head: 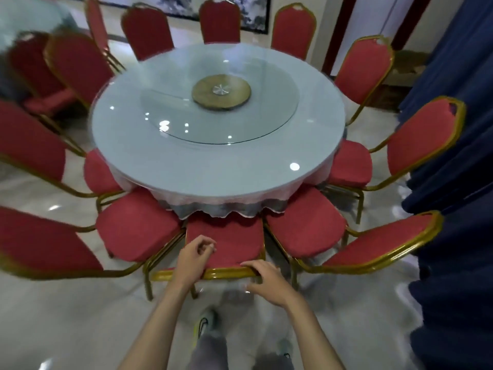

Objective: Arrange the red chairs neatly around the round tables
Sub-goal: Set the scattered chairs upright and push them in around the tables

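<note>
Two hands at near chair (225, 244), tucked against table (186, 166) | right hand (269, 283) grips its gilt top rail, left hand (193, 259) loosely curled, empty | we judge frame stiff, light; hold rail.

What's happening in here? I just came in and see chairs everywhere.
A person is tidying red chairs around a round table. They stand behind the nearest chair, its seat partly under the tablecloth. The right hand rests on the chair's gold top rail; the left hand hovers over the seat, fingers loosely curled. The chairs on either side already sit close to the table.
</note>
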Demonstrator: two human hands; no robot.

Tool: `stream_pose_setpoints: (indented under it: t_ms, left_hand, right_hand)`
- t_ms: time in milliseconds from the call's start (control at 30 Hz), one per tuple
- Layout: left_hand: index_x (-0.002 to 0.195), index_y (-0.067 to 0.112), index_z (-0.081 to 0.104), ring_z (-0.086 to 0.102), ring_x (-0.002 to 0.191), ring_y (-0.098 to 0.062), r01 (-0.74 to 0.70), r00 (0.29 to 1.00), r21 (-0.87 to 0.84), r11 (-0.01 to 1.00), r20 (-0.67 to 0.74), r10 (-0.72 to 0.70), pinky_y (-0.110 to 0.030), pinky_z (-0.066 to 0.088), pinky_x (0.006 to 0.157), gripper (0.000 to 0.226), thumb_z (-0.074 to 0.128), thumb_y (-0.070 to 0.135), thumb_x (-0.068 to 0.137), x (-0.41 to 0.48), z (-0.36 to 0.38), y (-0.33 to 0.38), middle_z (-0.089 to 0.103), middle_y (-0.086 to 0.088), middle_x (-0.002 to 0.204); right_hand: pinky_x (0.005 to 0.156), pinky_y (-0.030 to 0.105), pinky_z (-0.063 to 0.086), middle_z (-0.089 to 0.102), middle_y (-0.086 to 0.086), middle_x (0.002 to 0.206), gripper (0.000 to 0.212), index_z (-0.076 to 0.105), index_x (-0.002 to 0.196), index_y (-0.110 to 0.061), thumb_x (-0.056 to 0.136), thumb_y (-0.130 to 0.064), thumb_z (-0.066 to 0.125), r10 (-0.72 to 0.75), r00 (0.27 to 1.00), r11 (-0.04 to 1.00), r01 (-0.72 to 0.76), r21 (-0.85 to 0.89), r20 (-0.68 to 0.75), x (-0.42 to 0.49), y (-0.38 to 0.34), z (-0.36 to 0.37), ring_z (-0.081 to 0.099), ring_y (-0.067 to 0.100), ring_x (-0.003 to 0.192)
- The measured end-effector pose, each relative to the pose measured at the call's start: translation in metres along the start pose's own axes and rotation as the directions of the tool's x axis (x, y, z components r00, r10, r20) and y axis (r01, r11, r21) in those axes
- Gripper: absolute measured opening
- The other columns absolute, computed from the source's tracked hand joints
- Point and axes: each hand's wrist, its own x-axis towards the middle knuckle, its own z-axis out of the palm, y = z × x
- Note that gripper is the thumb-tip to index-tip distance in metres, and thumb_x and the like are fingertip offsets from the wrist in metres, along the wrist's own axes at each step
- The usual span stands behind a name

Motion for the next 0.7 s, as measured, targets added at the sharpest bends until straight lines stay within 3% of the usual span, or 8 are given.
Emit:
stream_pose_setpoints:
  t_ms: [100, 133, 200, 267, 367, 433, 533, 700]
  left_hand:
    - [0.075, 0.018, 0.059, 0.056, 0.067, -0.008, -0.113, 0.994, 0.281, 0.953, 0.041, 0.106, -0.040, 0.047, 0.067, 0.047, 0.047, 0.054, 0.103, -0.031, -0.006, -0.024, 0.060, 0.005, 0.068]
    - [0.074, 0.019, 0.057, 0.054, 0.066, -0.007, -0.162, 0.987, 0.355, 0.921, 0.072, 0.146, -0.039, 0.045, 0.066, 0.055, 0.040, 0.062, 0.103, -0.038, -0.012, -0.029, 0.057, 0.006, 0.068]
    - [0.091, 0.028, 0.066, 0.056, 0.079, -0.002, -0.197, 0.979, 0.443, 0.874, 0.130, 0.155, -0.033, 0.047, 0.074, 0.046, 0.047, 0.069, 0.098, -0.047, -0.024, -0.036, 0.063, 0.013, 0.082]
    - [0.117, 0.035, 0.065, 0.057, 0.098, -0.003, -0.223, 0.971, 0.514, 0.828, 0.190, 0.144, -0.028, 0.045, 0.088, 0.040, 0.064, 0.064, 0.090, -0.051, -0.032, -0.043, 0.064, 0.018, 0.105]
    - [0.129, 0.035, 0.059, 0.056, 0.109, -0.014, -0.208, 0.974, 0.589, 0.781, 0.199, 0.109, -0.033, 0.039, 0.091, 0.049, 0.075, 0.040, 0.083, -0.048, -0.028, -0.046, 0.060, 0.014, 0.113]
    - [0.124, 0.037, 0.059, 0.054, 0.108, -0.017, -0.162, 0.984, 0.608, 0.778, 0.159, 0.081, -0.035, 0.034, 0.090, 0.042, 0.072, 0.028, 0.084, -0.046, -0.019, -0.043, 0.052, 0.015, 0.104]
    - [0.112, 0.040, 0.062, 0.056, 0.107, -0.018, -0.104, 0.989, 0.595, 0.797, 0.146, 0.021, -0.037, 0.030, 0.084, 0.036, 0.067, 0.020, 0.083, -0.039, -0.015, -0.046, 0.049, 0.019, 0.097]
    - [0.116, 0.047, 0.065, 0.060, 0.112, -0.013, -0.154, 0.973, 0.585, 0.796, 0.228, 0.021, -0.039, 0.043, 0.083, 0.052, 0.060, 0.013, 0.076, -0.035, -0.018, -0.064, 0.058, 0.022, 0.102]
  right_hand:
    - [0.122, 0.063, -0.009, 0.052, -0.017, 0.138, 0.054, 0.049, 0.141, -0.043, 0.091, -0.039, 0.067, -0.008, 0.999, 0.990, 0.001, -0.141, -0.044, 0.005, -0.001, 0.007, 0.036, 0.009, 0.136]
    - [0.123, 0.063, -0.008, 0.054, -0.016, 0.135, 0.054, 0.049, 0.142, -0.042, 0.091, -0.037, 0.067, -0.011, 0.998, 0.981, -0.001, -0.192, -0.063, 0.008, -0.002, 0.011, 0.038, 0.010, 0.135]
    - [0.127, 0.057, 0.003, 0.059, -0.012, 0.128, 0.052, 0.053, 0.140, -0.038, 0.090, -0.030, 0.068, -0.021, 0.994, 0.955, -0.012, -0.298, -0.108, 0.014, 0.001, 0.015, 0.046, 0.015, 0.131]
    - [0.123, 0.048, 0.027, 0.066, -0.007, 0.119, 0.043, 0.060, 0.132, -0.038, 0.091, -0.026, 0.065, -0.018, 0.989, 0.938, -0.034, -0.344, -0.146, 0.018, 0.005, 0.015, 0.056, 0.021, 0.120]
    - [0.086, 0.042, 0.057, 0.074, -0.005, 0.100, 0.032, 0.069, 0.115, -0.037, 0.090, -0.019, 0.060, 0.004, 0.984, 0.940, -0.066, -0.336, -0.180, 0.019, 0.005, 0.005, 0.069, 0.024, 0.097]
    - [0.079, 0.042, 0.058, 0.075, 0.000, 0.096, 0.035, 0.072, 0.111, -0.033, 0.088, -0.013, 0.056, -0.038, 0.984, 0.900, -0.043, -0.434, -0.175, 0.018, 0.002, -0.001, 0.070, 0.028, 0.094]
    - [0.084, 0.042, 0.058, 0.076, 0.005, 0.100, 0.041, 0.077, 0.109, -0.029, 0.085, -0.005, 0.055, -0.089, 0.991, 0.832, 0.021, -0.555, -0.096, 0.014, -0.006, -0.009, 0.070, 0.031, 0.096]
    - [0.078, 0.037, 0.056, 0.077, 0.003, 0.092, 0.037, 0.079, 0.106, -0.033, 0.083, -0.010, 0.062, -0.091, 0.995, 0.770, 0.038, -0.637, -0.051, 0.007, -0.007, -0.011, 0.072, 0.027, 0.090]
